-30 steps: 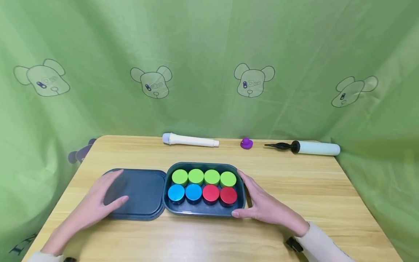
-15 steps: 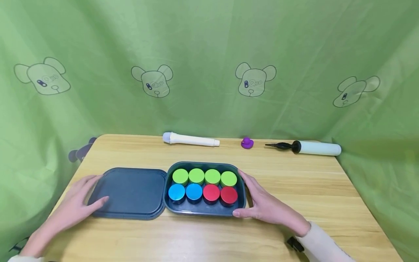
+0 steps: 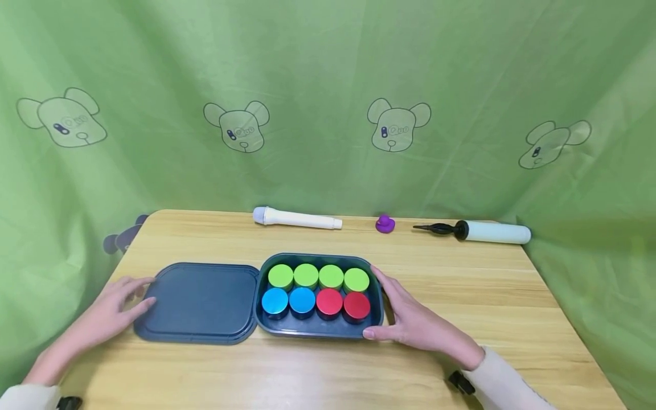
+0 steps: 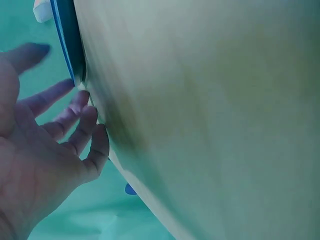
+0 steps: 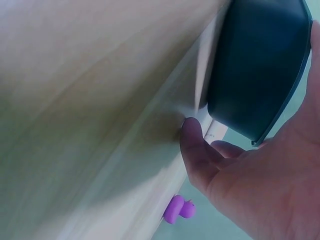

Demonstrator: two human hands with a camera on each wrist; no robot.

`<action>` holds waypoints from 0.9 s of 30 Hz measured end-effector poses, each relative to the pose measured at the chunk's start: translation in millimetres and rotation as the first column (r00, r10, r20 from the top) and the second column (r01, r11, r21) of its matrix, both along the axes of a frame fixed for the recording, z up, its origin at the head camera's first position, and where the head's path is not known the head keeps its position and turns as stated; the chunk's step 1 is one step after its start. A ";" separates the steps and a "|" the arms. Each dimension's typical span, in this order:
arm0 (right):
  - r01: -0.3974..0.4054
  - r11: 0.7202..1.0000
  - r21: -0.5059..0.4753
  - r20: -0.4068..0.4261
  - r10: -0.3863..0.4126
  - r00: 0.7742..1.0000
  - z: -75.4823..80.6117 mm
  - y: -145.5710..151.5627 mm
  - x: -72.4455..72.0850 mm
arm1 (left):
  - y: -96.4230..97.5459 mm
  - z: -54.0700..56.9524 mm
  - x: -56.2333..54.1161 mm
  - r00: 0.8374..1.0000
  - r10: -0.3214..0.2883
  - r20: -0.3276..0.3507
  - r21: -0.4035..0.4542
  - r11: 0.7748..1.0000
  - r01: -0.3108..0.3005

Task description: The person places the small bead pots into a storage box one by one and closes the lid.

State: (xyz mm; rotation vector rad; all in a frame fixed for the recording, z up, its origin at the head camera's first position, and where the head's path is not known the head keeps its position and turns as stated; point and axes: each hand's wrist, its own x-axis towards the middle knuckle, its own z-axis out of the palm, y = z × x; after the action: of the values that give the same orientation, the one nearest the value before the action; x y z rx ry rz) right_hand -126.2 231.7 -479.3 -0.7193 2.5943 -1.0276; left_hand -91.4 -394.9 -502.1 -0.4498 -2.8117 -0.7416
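Observation:
A dark blue rounded box (image 3: 318, 329) stands on the table with a row of several green-topped cylinders (image 3: 306, 275) at the back. In front of them are two blue-topped cylinders (image 3: 302, 299) and two red-topped ones (image 3: 329, 301). My right hand (image 3: 417, 322) holds the box's right end, thumb at the front corner and a finger at the back corner; the right wrist view shows the box wall (image 5: 260, 65) beside the fingers. A flat dark blue lid (image 3: 205, 302) lies against the box's left side. My left hand (image 3: 105, 310), fingers loosely spread, is at the lid's left edge, holding nothing.
Along the table's back edge lie a white microphone (image 3: 299, 219), a small purple duck (image 3: 385, 224) and a white hand pump (image 3: 497, 232) with a black nozzle. A green curtain (image 3: 318, 171) hangs behind and beside the wooden table (image 3: 287, 370).
My left hand has drawn back leftward from over the lid to its left edge, uncovering it. The right hand, box and cylinders have stayed put.

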 end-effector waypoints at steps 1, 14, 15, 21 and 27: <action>0.000 1.000 -0.003 0.000 0.000 1.000 0.1 0.0 0.1 | -0.9 -0.8 -1.4 1.000 -0.021 -0.017 0.004 1.000 0.021; -0.001 1.000 -0.007 -0.003 0.001 1.000 1.8 0.5 1.1 | -4.9 1.9 -9.0 0.996 0.008 0.090 0.049 0.999 -0.013; -0.003 1.000 -0.007 -0.005 0.003 1.000 2.0 0.2 1.1 | -6.0 2.4 -8.3 0.996 0.026 0.088 0.049 0.998 -0.030; -0.001 1.000 -0.002 0.005 0.001 1.000 5.0 -2.1 -0.2 | -12.7 5.7 -3.2 0.990 0.110 0.087 0.063 0.991 -0.115; 0.003 1.000 0.004 0.016 -0.003 1.000 3.4 -1.4 1.4 | -17.1 8.2 2.7 0.969 0.144 0.200 0.208 0.960 -0.185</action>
State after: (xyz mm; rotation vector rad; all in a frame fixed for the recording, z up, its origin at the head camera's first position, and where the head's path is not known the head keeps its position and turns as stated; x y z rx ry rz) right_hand -124.8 230.3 -475.9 -0.7036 2.5844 -1.0251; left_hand -88.7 -412.0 -493.9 -0.1105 -2.8372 -1.0988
